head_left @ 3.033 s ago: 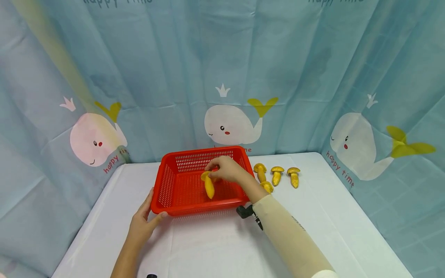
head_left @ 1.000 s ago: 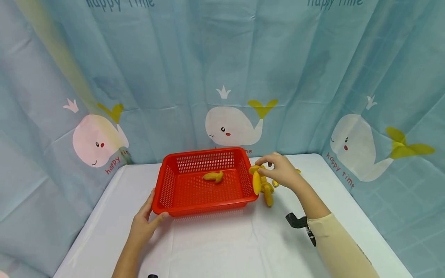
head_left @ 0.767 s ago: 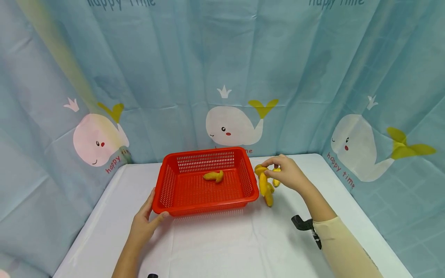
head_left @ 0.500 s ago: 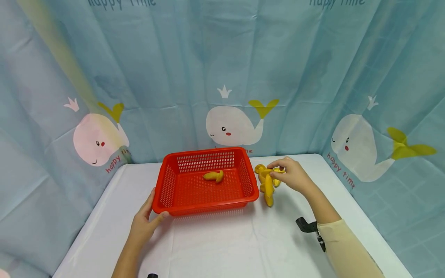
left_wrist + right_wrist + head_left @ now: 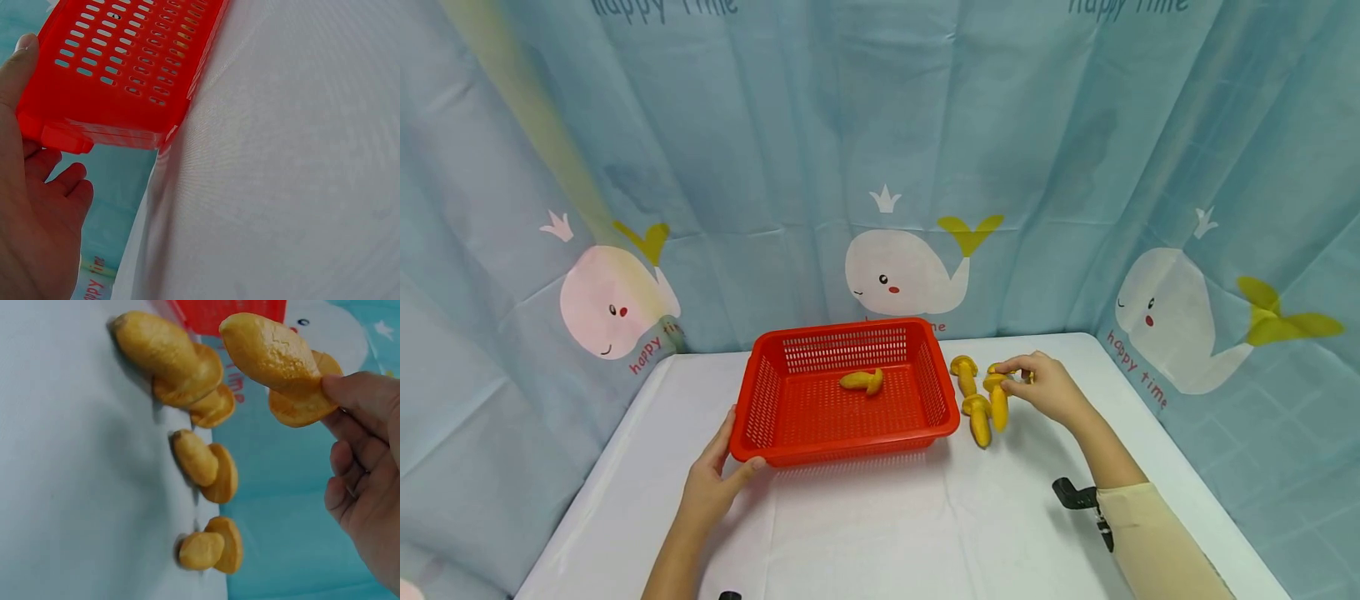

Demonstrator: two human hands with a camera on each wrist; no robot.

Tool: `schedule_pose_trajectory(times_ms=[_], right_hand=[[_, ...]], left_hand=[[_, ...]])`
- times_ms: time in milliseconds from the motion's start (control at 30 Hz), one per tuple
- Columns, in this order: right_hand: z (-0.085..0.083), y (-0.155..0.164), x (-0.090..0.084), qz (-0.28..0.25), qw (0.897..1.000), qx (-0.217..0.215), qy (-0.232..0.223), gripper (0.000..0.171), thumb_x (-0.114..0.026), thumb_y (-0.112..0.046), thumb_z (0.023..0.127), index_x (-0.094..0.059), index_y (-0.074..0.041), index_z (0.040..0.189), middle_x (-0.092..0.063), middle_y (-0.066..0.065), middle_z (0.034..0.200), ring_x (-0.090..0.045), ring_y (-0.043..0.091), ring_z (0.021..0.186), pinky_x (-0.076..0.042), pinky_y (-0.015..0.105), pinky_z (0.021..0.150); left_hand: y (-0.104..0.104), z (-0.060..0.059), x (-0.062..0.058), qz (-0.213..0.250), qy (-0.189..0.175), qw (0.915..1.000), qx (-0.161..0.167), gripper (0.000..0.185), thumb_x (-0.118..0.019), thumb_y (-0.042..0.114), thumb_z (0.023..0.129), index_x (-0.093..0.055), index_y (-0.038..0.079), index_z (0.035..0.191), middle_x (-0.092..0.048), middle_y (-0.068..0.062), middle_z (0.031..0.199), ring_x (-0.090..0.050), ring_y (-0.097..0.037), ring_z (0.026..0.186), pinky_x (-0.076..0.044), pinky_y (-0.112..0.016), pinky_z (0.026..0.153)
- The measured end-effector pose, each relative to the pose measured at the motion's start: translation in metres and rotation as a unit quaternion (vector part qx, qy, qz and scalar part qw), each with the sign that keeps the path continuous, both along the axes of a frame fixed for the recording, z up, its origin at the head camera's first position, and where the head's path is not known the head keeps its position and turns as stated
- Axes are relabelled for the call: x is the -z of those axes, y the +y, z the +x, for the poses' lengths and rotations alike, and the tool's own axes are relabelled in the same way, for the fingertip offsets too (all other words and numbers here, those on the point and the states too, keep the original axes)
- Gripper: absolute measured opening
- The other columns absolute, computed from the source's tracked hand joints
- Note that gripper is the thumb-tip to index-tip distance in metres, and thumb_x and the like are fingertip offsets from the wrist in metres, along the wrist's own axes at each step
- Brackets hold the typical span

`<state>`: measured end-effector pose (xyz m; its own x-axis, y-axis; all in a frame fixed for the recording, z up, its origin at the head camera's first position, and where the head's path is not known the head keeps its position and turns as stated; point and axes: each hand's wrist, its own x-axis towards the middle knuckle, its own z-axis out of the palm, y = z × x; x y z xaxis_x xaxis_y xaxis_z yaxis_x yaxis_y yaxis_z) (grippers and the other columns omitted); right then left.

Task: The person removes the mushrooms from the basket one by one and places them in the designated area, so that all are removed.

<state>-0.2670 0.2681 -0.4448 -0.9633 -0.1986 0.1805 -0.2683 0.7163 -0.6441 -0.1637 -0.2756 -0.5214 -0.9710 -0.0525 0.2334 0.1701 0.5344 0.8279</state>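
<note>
My left hand [image 5: 709, 487] grips the near left corner of a red plastic basket [image 5: 842, 446], thumb on the front rim and fingers around the side. One yellow mushroom [image 5: 862, 381] lies inside on the basket floor. Right of the basket, my right hand [image 5: 1048, 387] pinches another mushroom [image 5: 275, 359] by its cap, stem hanging down in the head view. Several more mushrooms lie on the table: one [image 5: 964, 373] at the back, one [image 5: 978, 421] in front of it, and others [image 5: 203, 465] mostly hidden behind the right hand in the head view.
A white cloth covers the table [image 5: 850, 533]. Blue curtains [image 5: 880, 125] printed with whales enclose its back and sides. A black wrist mount [image 5: 1075, 496] sticks out beside the right sleeve.
My right hand has lifted a mushroom out of the basket and carried it right, past its rim and over the mushrooms on the table. The left hand and basket stay put.
</note>
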Motion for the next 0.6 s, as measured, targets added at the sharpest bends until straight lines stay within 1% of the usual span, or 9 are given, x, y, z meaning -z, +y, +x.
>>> schedule_pose_trajectory(times_ms=[100, 167, 233, 300, 433, 500, 600], right_hand=[[-0.001, 0.005, 0.004, 0.001, 1.000, 0.004, -0.002, 0.021, -0.076, -0.023, 0.094, -0.078, -0.016, 0.114, -0.060, 0.005, 0.092, -0.051, 0.023, 0.083, -0.045, 0.028, 0.061], [-0.002, 0.008, 0.007, 0.004, 1.000, 0.007, -0.005, 0.021, -0.076, -0.023, 0.094, -0.078, -0.016, 0.113, -0.060, 0.006, 0.092, -0.051, 0.024, 0.084, -0.046, 0.029, 0.063], [-0.002, 0.010, 0.009, 0.004, 1.000, 0.012, -0.011, 0.020, -0.076, -0.023, 0.093, -0.078, -0.017, 0.113, -0.060, 0.006, 0.093, -0.051, 0.024, 0.086, -0.046, 0.030, 0.066], [-0.003, 0.013, 0.012, 0.005, 1.000, 0.013, -0.015, 0.021, -0.076, -0.023, 0.093, -0.077, -0.016, 0.113, -0.060, 0.007, 0.095, -0.051, 0.025, 0.088, -0.046, 0.032, 0.068], [-0.002, 0.018, 0.018, 0.009, 0.999, 0.020, -0.025, 0.021, -0.076, -0.023, 0.094, -0.077, -0.016, 0.114, -0.060, 0.008, 0.097, -0.051, 0.025, 0.089, -0.045, 0.034, 0.070], [-0.002, 0.020, 0.021, 0.011, 0.999, 0.024, -0.031, 0.022, -0.075, -0.023, 0.094, -0.077, -0.016, 0.115, -0.059, 0.008, 0.096, -0.051, 0.025, 0.088, -0.045, 0.034, 0.070], [-0.002, 0.024, 0.024, 0.013, 0.999, 0.025, -0.039, 0.022, -0.075, -0.023, 0.095, -0.076, -0.017, 0.116, -0.060, 0.007, 0.095, -0.050, 0.025, 0.089, -0.044, 0.034, 0.069]], left_hand=[[-0.001, -0.001, 0.001, 0.002, 0.000, 1.0000, 0.002, 0.093, -0.077, 0.028, 0.093, -0.016, 0.043, 0.161, -0.025, 0.011, 0.169, -0.025, -0.008, 0.155, -0.028, -0.002, 0.103], [-0.001, -0.001, 0.002, 0.002, 0.000, 1.0000, 0.000, 0.093, -0.077, 0.028, 0.093, -0.016, 0.043, 0.162, -0.025, 0.012, 0.168, -0.025, -0.002, 0.154, -0.028, -0.003, 0.103], [-0.002, -0.001, 0.002, 0.004, 0.000, 1.0000, 0.001, 0.093, -0.077, 0.028, 0.093, -0.016, 0.043, 0.162, -0.025, 0.013, 0.168, -0.024, 0.001, 0.153, -0.028, -0.003, 0.103], [-0.002, -0.002, 0.003, 0.003, -0.001, 1.0000, 0.002, 0.093, -0.077, 0.028, 0.093, -0.016, 0.043, 0.162, -0.025, 0.012, 0.169, -0.024, -0.001, 0.153, -0.028, -0.003, 0.104], [-0.002, -0.001, 0.002, 0.001, 0.000, 1.0000, 0.002, 0.093, -0.077, 0.028, 0.093, -0.017, 0.041, 0.162, -0.025, 0.010, 0.169, -0.026, -0.011, 0.155, -0.029, -0.005, 0.104], [-0.002, -0.001, 0.002, 0.000, 0.001, 1.0000, -0.001, 0.093, -0.077, 0.028, 0.093, -0.017, 0.041, 0.162, -0.025, 0.010, 0.169, -0.026, -0.012, 0.155, -0.029, -0.005, 0.104], [-0.002, -0.001, 0.001, 0.002, 0.003, 1.0000, 0.000, 0.093, -0.078, 0.027, 0.092, -0.017, 0.041, 0.162, -0.025, 0.010, 0.169, -0.026, -0.009, 0.155, -0.029, -0.004, 0.103]])
